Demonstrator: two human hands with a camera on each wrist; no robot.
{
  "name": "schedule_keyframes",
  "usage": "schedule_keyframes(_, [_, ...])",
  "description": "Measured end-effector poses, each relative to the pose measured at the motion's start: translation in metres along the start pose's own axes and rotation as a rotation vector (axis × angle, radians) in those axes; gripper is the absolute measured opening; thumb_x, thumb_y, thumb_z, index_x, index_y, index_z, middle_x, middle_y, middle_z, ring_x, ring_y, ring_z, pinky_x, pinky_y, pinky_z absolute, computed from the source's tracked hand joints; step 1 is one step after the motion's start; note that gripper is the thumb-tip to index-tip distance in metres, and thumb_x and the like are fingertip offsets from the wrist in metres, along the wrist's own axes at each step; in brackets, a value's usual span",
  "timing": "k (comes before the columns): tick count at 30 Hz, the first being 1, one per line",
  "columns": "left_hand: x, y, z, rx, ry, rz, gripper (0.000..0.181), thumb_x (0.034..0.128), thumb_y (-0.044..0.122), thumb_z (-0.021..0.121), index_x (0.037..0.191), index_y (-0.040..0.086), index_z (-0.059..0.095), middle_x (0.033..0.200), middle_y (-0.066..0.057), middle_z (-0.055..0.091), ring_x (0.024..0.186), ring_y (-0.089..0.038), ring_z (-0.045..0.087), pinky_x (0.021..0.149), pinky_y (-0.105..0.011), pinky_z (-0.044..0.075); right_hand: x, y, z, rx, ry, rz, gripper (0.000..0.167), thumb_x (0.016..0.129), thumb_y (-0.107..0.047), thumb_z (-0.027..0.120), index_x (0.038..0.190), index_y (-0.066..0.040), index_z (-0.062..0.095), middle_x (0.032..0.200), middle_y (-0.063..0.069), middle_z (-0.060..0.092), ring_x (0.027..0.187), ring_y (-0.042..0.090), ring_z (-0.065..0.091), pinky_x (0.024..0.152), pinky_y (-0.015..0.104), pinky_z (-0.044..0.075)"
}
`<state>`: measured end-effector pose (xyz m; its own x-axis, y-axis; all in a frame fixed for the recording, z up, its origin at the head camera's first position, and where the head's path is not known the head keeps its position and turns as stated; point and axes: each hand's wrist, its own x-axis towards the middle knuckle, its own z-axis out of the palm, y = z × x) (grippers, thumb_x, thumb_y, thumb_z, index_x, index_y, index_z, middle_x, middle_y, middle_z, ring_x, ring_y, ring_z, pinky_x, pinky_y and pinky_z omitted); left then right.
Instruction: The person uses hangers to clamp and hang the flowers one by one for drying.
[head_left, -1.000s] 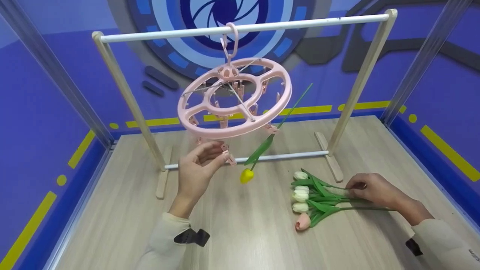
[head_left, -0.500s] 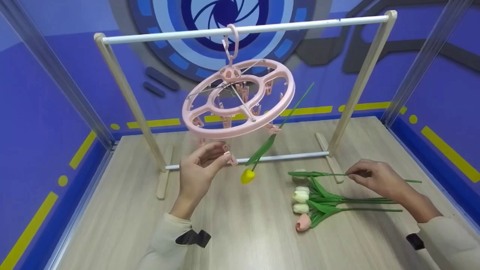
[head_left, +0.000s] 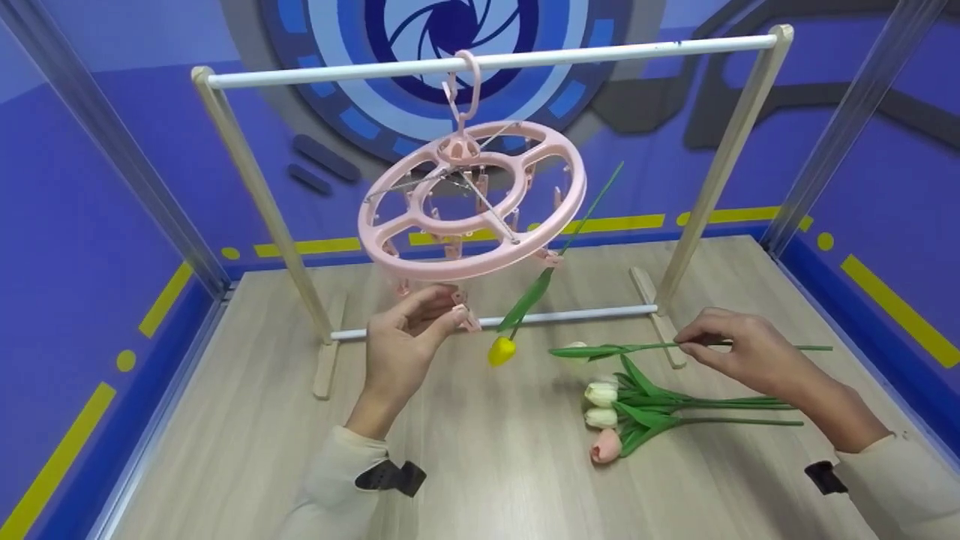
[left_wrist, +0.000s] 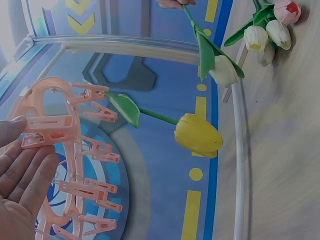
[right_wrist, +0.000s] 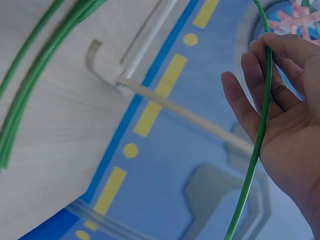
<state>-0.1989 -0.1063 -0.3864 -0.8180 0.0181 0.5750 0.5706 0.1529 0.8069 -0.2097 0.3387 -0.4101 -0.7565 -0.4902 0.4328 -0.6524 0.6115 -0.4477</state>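
My left hand [head_left: 405, 337] pinches a pink clothespin [left_wrist: 50, 129] that hangs from the round pink hanger [head_left: 472, 262]. Between thumb and forefinger, my right hand [head_left: 750, 352] holds the green stem [right_wrist: 265, 105] of a white tulip [left_wrist: 223, 71]; its leaf covers most of the bloom in the head view. A yellow tulip [head_left: 502, 350] hangs bloom-down, its stem clipped in another clothespin [head_left: 550, 259] at the hanger's right side. On the table, below the right hand, lie several more white tulips [head_left: 600, 405] and one pink tulip [head_left: 606, 447], stems pointing right.
The hanger hooks over the white top bar [head_left: 600, 56] of a stand with wooden legs [head_left: 720, 172]. A lower white bar [head_left: 585, 313] runs between its feet near the table [head_left: 480, 465]. Purple-blue patterned walls [head_left: 112, 172] enclose the table at back and sides.
My right hand has picked a white tulip off the bunch, raised it and carried it left toward the hanger. The left hand keeps its pinch on the clothespin, shifting slightly right.
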Motion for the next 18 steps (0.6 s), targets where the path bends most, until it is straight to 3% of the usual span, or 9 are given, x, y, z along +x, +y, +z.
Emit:
schedule_keyframes(11, [0.001, 0.0, 0.006, -0.05, -0.007, 0.03, 0.024, 0.0928, 0.004, 0.083, 0.116, 0.001, 0.078, 0.106, -0.004, 0.079, 0.093, -0.023, 0.077, 0.085, -0.038, 0.064, 0.023, -0.037, 0.0, 0.028, -0.074, -0.097, 0.029, 0.089, 0.009, 0.081, 0.105, -0.015, 0.078, 0.098, -0.002, 0.073, 0.088, 0.007, 0.069, 0.073, 0.016, 0.058])
schedule_keyframes(18, [0.001, 0.001, 0.01, -0.032, -0.007, 0.043, 0.022, 0.094, 0.005, 0.082, 0.115, 0.002, 0.079, 0.104, -0.001, 0.079, 0.091, -0.021, 0.077, 0.085, -0.038, 0.064, 0.034, -0.052, 0.002, 0.014, -0.079, -0.185, 0.032, 0.086, 0.009, 0.083, 0.104, -0.017, 0.079, 0.099, -0.005, 0.073, 0.082, 0.005, 0.065, 0.068, 0.015, 0.055])
